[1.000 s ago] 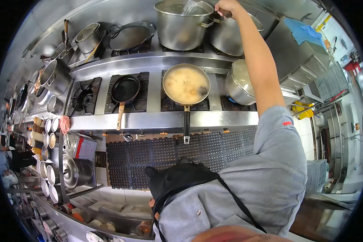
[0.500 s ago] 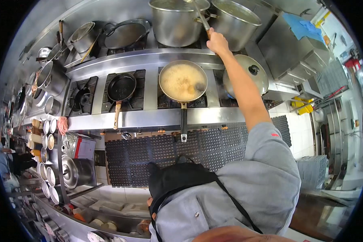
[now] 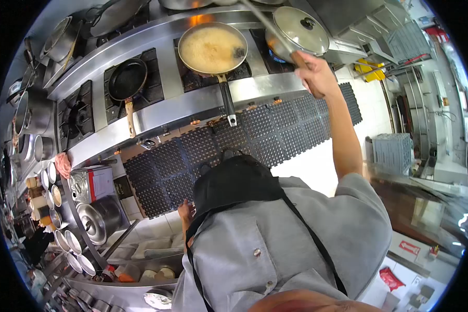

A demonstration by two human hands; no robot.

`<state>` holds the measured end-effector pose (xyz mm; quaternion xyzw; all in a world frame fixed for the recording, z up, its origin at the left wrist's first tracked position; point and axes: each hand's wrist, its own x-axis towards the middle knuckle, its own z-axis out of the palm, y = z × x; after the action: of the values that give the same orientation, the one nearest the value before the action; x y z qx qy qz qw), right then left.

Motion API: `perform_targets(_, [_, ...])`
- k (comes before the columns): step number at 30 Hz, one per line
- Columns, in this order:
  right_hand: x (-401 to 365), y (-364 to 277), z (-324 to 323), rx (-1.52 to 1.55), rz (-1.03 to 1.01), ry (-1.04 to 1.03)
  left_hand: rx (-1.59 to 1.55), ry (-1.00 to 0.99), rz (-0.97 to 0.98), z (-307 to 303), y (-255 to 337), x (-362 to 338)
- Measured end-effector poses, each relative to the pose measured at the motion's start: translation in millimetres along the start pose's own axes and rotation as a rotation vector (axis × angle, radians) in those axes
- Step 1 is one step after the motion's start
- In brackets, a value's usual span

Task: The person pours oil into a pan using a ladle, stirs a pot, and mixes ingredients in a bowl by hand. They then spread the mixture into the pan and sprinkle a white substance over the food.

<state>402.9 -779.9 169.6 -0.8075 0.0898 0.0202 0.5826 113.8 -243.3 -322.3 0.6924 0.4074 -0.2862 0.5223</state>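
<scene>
My right hand (image 3: 317,75) is closed around the wooden handle of a long-handled ladle (image 3: 269,25). The shaft slants up and left past the frying pan, and its far end lies at the top edge, blurred. Left of that shaft, a light frying pan (image 3: 213,49) full of bubbling, pale yellow liquid sits on a burner, with a dark clump at its right side. A lidded pan (image 3: 301,34) stands over a blue flame, close to my right hand. Down beside my black apron (image 3: 239,187), my left hand (image 3: 186,209) hangs partly hidden, fingers loose, with nothing visible in it.
A black frying pan (image 3: 128,79) rests on the burner to the left. Large pots line the raised back shelf, cut off at the top. Black rubber matting (image 3: 192,151) covers the floor. At left are a lidded pot (image 3: 96,223) and several small metal containers (image 3: 62,242).
My right hand has drawn back and down from the big stock pots, bringing the ladle with it. The view has turned and shifted. More of my left hand now shows beside the apron.
</scene>
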Motion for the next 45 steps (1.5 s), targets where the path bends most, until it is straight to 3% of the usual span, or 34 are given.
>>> perform_targets(1, [-11.2, 6.9, 4.7, -0.002, 0.012, 0.013, -0.079, -0.019, -0.024, -2.3, 11.9, -0.3])
perform_targets(3, [-33.2, 19.0, 11.6, -0.44, 0.115, -0.018, -0.181, -0.056, -0.054, -4.2, 39.2, -3.0])
perform_targets(4, [-40.3, 32.0, 15.8, -0.575, 0.059, -0.012, -0.208, -0.067, -0.055, -5.9, 50.4, -2.2])
perform_targets(5, [-40.7, 68.5, 16.5, -0.837, -0.533, 0.104, -0.228, -0.074, -0.056, -7.1, 61.7, -2.4])
perform_targets(7, [-67.6, 49.9, 41.1, -0.972, -0.22, 0.041, -0.245, -0.079, -0.051, -10.3, 78.8, -2.7])
perform_targets(8, [-75.5, 36.8, 49.9, -0.976, -0.216, 0.041, -0.252, -0.077, -0.049, -10.4, 86.8, -4.6])
perform_targets(10, [-84.0, 16.7, 60.7, -0.422, 0.319, -0.142, -0.264, -0.096, -0.042, -10.9, 94.2, -7.1])
perform_targets(11, [-80.2, 16.4, 57.8, -0.423, 0.314, -0.148, -0.279, -0.113, -0.029, -10.8, 98.0, -9.2])
perform_targets(13, [-69.8, 17.1, 48.6, 0.274, 0.46, -0.17, -0.286, -0.097, -0.037, -6.0, 103.2, -18.7])
perform_targets(15, [-63.7, 15.0, 40.9, 0.419, 0.514, -0.131, -0.11, -0.023, -0.02, 3.6, 108.9, -36.6])
perform_targets(16, [-62.0, 15.0, 37.1, 0.539, 0.503, -0.172, -0.301, -0.095, 0.042, 11.1, 79.3, -16.4])
perform_targets(17, [-60.5, 15.0, 34.6, 0.658, 0.493, -0.213, -0.262, -0.093, 0.075, 15.4, 65.6, -12.1])
perform_targets(23, [-61.1, 0.2, 20.9, 0.323, 0.42, -0.207, 0.176, -0.012, 0.371, 38.5, 25.2, -19.0])
perform_targets(30, [-43.7, 16.0, 2.5, 0.096, 0.327, -0.143, 0.258, 0.035, 0.52, 61.4, 29.6, -26.0])
perform_targets(35, [-33.6, 31.4, 0.6, -0.12, 0.224, -0.151, 0.123, 0.017, 0.508, 70.7, 58.1, -36.8])
perform_targets(37, [-30.5, 43.3, 2.7, -0.582, 0.046, -0.084, 0.098, 0.022, 0.499, 74.6, 66.3, -43.7])
perform_targets(38, [-32.3, 46.9, 3.1, -0.719, -0.083, -0.056, 0.086, 0.036, 0.444, 75.7, 69.9, -47.7])
perform_targets(42, [-48.0, 44.1, 11.5, -0.947, -0.148, -0.022, 0.035, 0.092, 0.224, 75.9, 93.2, -71.7])
perform_targets(45, [-59.5, 47.6, 13.0, -0.867, -0.11, -0.049, 0.549, 0.402, 0.823, 75.4, -4.7, 12.8])
